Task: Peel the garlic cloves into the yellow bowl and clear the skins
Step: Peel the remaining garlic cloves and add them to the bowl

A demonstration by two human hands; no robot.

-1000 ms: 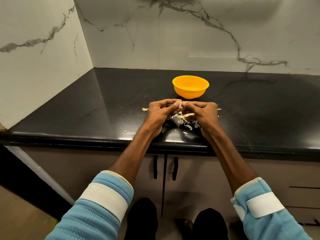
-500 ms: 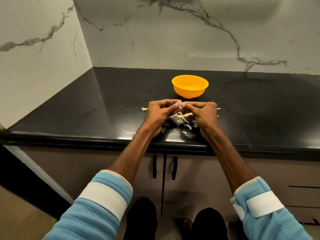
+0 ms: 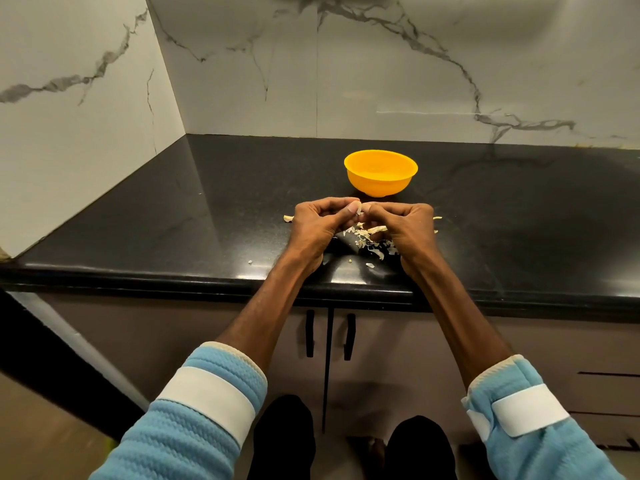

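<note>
A yellow bowl (image 3: 381, 173) stands on the black counter (image 3: 207, 202), just beyond my hands. My left hand (image 3: 317, 225) and my right hand (image 3: 407, 226) meet fingertip to fingertip over the counter, and together they pinch a small pale garlic clove (image 3: 360, 209) between thumbs and fingers. Most of the clove is hidden by my fingers. Below and between my hands lies a heap of garlic skins (image 3: 369, 239). I cannot see what the bowl holds.
Loose skin scraps lie left of my left hand (image 3: 288, 218), right of my right hand (image 3: 437, 218) and near the counter's front edge (image 3: 250, 262). Marble walls close the counter at the back and left. Cabinet doors with black handles (image 3: 349, 336) hang below.
Both hands have stayed in the same spot over the skins, with only small finger movements on the clove. The bowl has not moved.
</note>
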